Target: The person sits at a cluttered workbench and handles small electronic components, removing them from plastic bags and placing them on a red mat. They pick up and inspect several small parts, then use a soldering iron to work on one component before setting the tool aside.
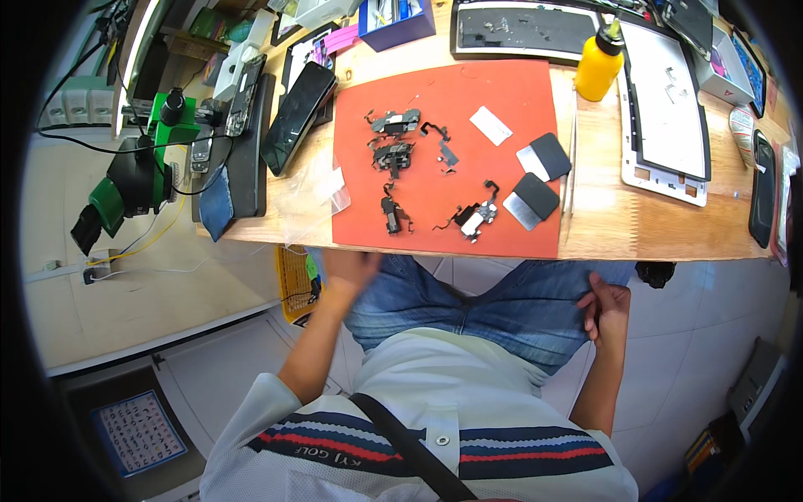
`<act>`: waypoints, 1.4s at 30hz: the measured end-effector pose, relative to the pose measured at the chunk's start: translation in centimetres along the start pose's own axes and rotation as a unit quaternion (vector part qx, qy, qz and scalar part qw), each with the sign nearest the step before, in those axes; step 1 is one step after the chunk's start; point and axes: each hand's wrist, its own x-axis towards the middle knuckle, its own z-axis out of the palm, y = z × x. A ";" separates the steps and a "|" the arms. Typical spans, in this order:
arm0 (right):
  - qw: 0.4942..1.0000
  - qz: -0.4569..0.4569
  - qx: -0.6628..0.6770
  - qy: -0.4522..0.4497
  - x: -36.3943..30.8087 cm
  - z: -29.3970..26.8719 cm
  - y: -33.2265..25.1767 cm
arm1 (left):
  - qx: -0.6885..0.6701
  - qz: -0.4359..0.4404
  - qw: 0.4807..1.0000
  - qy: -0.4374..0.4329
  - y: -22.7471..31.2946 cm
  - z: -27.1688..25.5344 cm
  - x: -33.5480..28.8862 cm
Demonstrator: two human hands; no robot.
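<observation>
Below the front edge of the pale wooden workbench [602, 222], both hands sit at the person's lap, on blue denim jeans [493, 305]. The left hand [347, 272], at about seven o'clock from the red rectangular work mat [452, 151], is blurred; it lies over the left thigh just under the bench edge, and I cannot tell whether its fingers are spread or curled. The right hand [606, 308], at about five o'clock from the mat, is curled with the fingers pressed together, pinching a fold of the denim at the right thigh.

On the mat lie small dark phone parts with thin flex cables [391, 155] (scattered in a loose cluster toward its left half), and another part with a pale metal piece [475, 219] near the front edge. At three o'clock on the mat sit two dark square pads with grey corners [535, 180] and a small white card [490, 125]. A yellow plastic squeeze bottle with a dark nozzle [599, 65] stands at one o'clock, just off the mat. A black smartphone [298, 115] leans at ten o'clock, and a white-framed tablet screen [665, 113] lies at two o'clock.
</observation>
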 end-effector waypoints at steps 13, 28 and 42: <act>0.999 0.001 0.017 0.037 1.1 -3.3 0.6 | -0.411 0.157 0.877 -0.196 15.6 -4.4 1.6; 0.997 -0.048 -0.035 0.056 0.2 -1.2 0.8 | -0.228 0.051 0.971 0.059 15.4 -11.6 7.3; 0.978 -0.113 -0.175 0.023 0.2 4.6 -0.8 | -0.109 0.178 0.975 0.077 15.3 -10.1 7.0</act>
